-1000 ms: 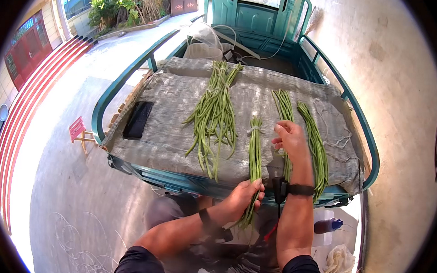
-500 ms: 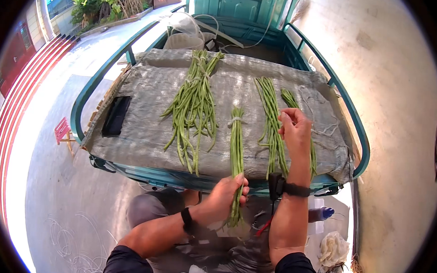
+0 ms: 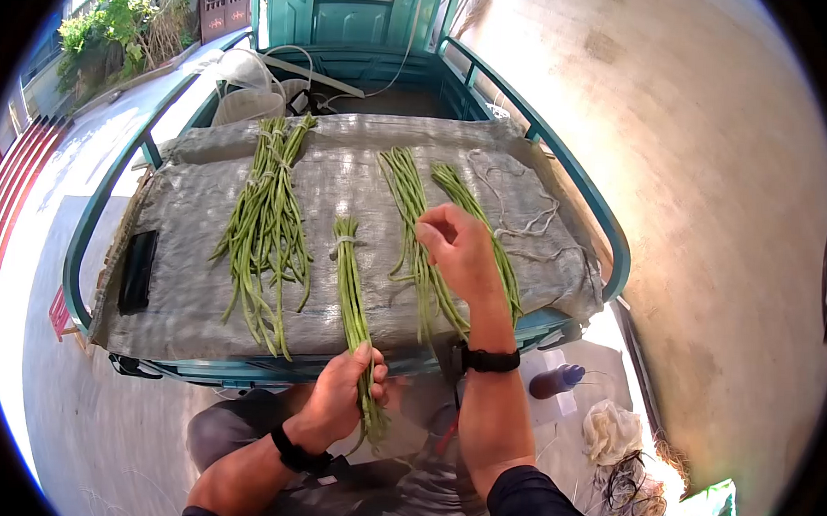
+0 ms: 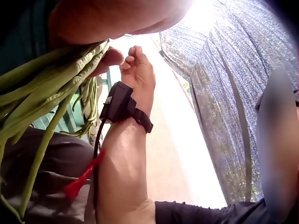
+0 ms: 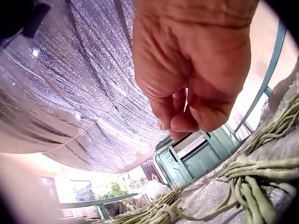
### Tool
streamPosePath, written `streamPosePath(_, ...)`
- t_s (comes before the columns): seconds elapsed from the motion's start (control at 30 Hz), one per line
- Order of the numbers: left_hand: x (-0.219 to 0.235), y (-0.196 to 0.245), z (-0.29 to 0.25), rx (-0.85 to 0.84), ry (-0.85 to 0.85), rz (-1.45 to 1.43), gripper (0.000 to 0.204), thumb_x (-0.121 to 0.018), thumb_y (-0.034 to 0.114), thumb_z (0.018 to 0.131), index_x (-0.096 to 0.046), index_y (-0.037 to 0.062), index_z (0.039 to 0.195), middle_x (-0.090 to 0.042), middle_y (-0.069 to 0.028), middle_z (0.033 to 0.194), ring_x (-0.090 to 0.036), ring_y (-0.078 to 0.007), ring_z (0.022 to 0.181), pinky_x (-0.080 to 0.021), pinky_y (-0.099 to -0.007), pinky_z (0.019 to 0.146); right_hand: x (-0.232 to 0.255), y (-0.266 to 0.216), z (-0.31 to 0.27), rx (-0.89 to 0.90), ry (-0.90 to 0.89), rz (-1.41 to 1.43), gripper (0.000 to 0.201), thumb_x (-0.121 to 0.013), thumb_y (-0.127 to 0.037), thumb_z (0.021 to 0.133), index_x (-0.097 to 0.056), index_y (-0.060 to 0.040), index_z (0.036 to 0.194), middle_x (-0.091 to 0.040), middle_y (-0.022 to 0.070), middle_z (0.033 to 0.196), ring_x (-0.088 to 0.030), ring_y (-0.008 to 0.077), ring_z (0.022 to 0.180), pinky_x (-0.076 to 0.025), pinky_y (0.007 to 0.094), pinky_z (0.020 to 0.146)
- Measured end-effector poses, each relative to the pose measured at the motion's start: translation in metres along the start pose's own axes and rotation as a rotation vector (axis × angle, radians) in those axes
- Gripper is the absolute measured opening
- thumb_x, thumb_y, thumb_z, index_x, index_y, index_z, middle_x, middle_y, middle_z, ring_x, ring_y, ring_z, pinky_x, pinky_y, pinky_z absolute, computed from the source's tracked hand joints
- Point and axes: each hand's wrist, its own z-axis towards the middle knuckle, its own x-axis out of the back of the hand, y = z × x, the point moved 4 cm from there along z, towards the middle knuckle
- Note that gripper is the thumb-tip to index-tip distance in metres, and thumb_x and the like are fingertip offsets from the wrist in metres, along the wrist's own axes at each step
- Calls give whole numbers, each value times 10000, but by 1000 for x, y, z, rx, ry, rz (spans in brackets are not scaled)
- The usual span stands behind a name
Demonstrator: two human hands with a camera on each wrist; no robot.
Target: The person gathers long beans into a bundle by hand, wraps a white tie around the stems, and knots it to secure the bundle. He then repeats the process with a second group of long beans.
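My left hand [image 3: 341, 391] grips a slim bundle of green yard-long beans [image 3: 352, 292] near its lower end, thumb across the stalks. A pale tie [image 3: 345, 241] circles the bundle's far end. In the left wrist view, loose bean ends [image 4: 42, 93] hang below the gripping fingers. My right hand [image 3: 458, 246] is raised over a second group of beans [image 3: 405, 188], its fingers curled and thumb tip close to the forefinger. Nothing shows between those fingers in the right wrist view. Another bean bunch [image 3: 467, 200] lies just to the right.
A large tied bunch of beans [image 3: 270, 215] lies left on the grey woven sheet [image 3: 186, 193] over the truck bed. A dark phone [image 3: 138, 272] is at the left edge. White strings [image 3: 525, 231] lie right. Teal rails [image 3: 564, 186] flank the bed; a bottle [image 3: 556, 381] stands low right.
The head view has swung right, so the truck bed appears further left. The left hand keeps its grip on the bundle. The right hand stays raised over the beans, its fingers more curled.
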Motion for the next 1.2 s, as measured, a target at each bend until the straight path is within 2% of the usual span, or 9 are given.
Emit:
streamPosePath(0.07, -1, 0, -1, -4, -2, 7, 297, -511, 400, 1134, -537, 105, 1109, -556, -18, 883, -502, -144, 709, -470, -352, 725, 39, 26, 8, 123, 192, -67, 123, -717, -113, 972, -712, 3, 1011, -702, 8, 813, -604, 68, 661, -497, 256, 600)
streamPosePath(0.13, -1, 0, -1, -7, -6, 11, 301, -512, 403, 1133, -537, 104, 1110, -558, -18, 887, -504, -144, 710, -471, -352, 725, 90, 45, 6, 112, 484, -314, 155, -727, -143, 923, -710, -8, 995, -757, 126, 820, -720, 249, 707, -547, 388, 659)
streamPosePath(0.2, 0, 0, 0, -5, -12, 12, 305, -514, 407, 1132, -537, 103, 1111, -561, -18, 892, -508, -144, 713, -474, -353, 725, 127, 63, -7, 44, 652, -638, 103, -696, -116, 913, -711, -28, 964, -743, 151, 899, -724, 358, 817, -556, 453, 732)
streamPosePath(0.4, -2, -2, 2, 4, -5, 14, 314, -529, 415, 1126, -545, 103, 1096, -568, -19, 885, -513, -148, 715, -481, -354, 729, 169, 148, -19, -81, 567, -1119, 103, -688, -119, 882, -744, -98, 967, -663, 162, 1087, -613, 415, 1086, -520, 531, 928)
streamPosePath(0.6, -5, -4, 3, 16, 13, 12, 306, -528, 405, 1128, -545, 102, 1092, -565, -20, 878, -515, -150, 719, -480, -355, 732, 168, 150, -16, -300, 507, -1091, 87, -718, -148, 851, -767, -161, 922, -680, 132, 1092, -599, 410, 1122, -496, 541, 963)
streamPosePath(0.8, -9, 0, 0, -1, 0, 35, 303, -520, 399, 1132, -542, 99, 1096, -559, -21, 885, -511, -149, 728, -481, -361, 737, 179, 138, -29, -91, 673, -1147, 39, -720, -169, 862, -752, -164, 883, -711, 108, 1037, -629, 405, 1095, -496, 581, 890)
streamPosePath(0.9, -11, 2, -2, -2, 6, 30, 308, -520, 400, 1132, -542, 95, 1095, -558, -21, 891, -511, -146, 730, -483, -355, 738, 185, 127, -25, -187, 705, -1043, 42, -727, -171, 864, -710, -134, 854, -734, 129, 924, -683, 405, 972, -503, 567, 828)
streamPosePath(1.1, -9, 5, -4, -27, 0, 31, 311, -516, 395, 1135, -543, 88, 1092, -559, -20, 899, -512, -140, 727, -485, -336, 724, 188, 105, -31, 2, 930, -919, 85, -681, -144, 905, -649, -71, 873, -728, 180, 859, -705, 424, 817, -528, 535, 710)
streamPosePath(1.2, -8, 6, -4, -31, 6, 54, 307, -514, 390, 1137, -542, 87, 1094, -560, -19, 900, -519, -140, 727, -486, -335, 715, 199, 87, -32, 109, 1049, -717, 115, -681, -132, 934, -644, -23, 926, -713, 126, 825, -695, 309, 744, -535, 439, 689)
